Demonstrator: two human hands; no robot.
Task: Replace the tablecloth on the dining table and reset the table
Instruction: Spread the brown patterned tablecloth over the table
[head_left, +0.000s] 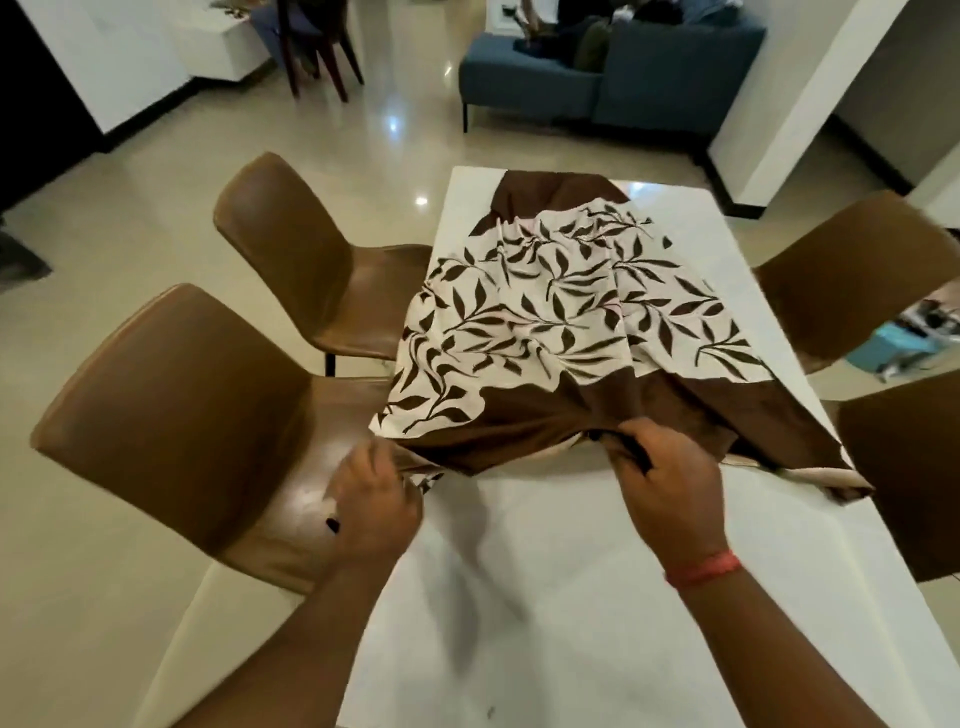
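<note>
Early days here: my left hand (371, 506) and right hand (667, 486) each have a grip pinching the near brown edge of the tablecloth (561, 312), rumpled mid tabletop (519, 597), mostly bare white, nothing reset yet.

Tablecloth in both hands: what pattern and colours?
Tablecloth: white centre with dark brown leaf sprigs, plain brown border. Clearest in the head view.
</note>
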